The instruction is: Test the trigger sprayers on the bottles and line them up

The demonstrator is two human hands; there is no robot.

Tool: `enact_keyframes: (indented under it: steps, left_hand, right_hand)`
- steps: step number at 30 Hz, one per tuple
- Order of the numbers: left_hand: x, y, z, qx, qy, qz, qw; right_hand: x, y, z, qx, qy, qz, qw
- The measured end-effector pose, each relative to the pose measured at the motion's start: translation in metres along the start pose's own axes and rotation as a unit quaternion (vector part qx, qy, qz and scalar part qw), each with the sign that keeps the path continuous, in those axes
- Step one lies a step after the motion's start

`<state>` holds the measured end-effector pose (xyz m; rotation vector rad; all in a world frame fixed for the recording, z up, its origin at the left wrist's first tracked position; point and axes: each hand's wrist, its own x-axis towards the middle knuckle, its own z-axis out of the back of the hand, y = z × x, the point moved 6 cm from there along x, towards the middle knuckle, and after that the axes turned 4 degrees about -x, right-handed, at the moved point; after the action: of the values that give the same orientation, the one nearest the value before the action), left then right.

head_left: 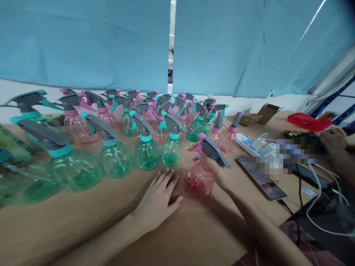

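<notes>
My right hand (213,168) is wrapped around the neck of a pink spray bottle (198,183) with a grey and pink trigger head. The bottle is upright, tilted slightly, at the front right of the group; I cannot tell whether its base touches the table. My left hand (158,199) lies flat on the table, fingers spread, holding nothing. Just beyond its fingertips stand a green spray bottle (171,151) and another green spray bottle (146,153), both with turquoise collars. Several more green and pink bottles stand behind and to the left.
On the right lie a phone (262,179) with a cable and a white power strip (248,145). An opened cardboard box (256,114) and a red tray (309,122) are farther back. Another person's hand (334,138) is at the right edge. A blue curtain (111,44) hangs behind the table.
</notes>
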<state>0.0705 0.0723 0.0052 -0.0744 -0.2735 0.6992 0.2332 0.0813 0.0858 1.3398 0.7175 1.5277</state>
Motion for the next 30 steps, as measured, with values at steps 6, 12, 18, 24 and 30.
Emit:
enact_keyframes:
  steps: [6, 12, 18, 24, 30]
  left_hand:
    - [-0.0001, 0.0014, -0.0002, -0.003, -0.003, 0.004, 1.000]
    - [0.0003, 0.0014, -0.0006, -0.013, -0.012, 0.001, 1.000]
    - [-0.0013, 0.0005, 0.0003, -0.003, -0.005, -0.002, 1.000]
    - [-0.0008, 0.0018, 0.0003, -0.013, -0.012, 0.003, 1.000]
    - [0.0000, 0.0018, -0.0009, -0.014, -0.010, 0.000, 1.000]
  right_hand:
    - [0.0002, 0.0047, -0.0007, 0.002, 0.001, 0.010, 1.000]
    - [-0.0009, 0.0033, -0.0008, 0.013, -0.005, 0.006, 1.000]
    - [0.0001, -0.0028, 0.0021, -0.040, -0.036, -0.023, 0.998]
    - [0.0007, 0.0055, 0.0035, -0.092, -0.044, -0.016, 0.995]
    - [0.0034, 0.0008, 0.0035, -0.067, -0.045, 0.004, 0.997]
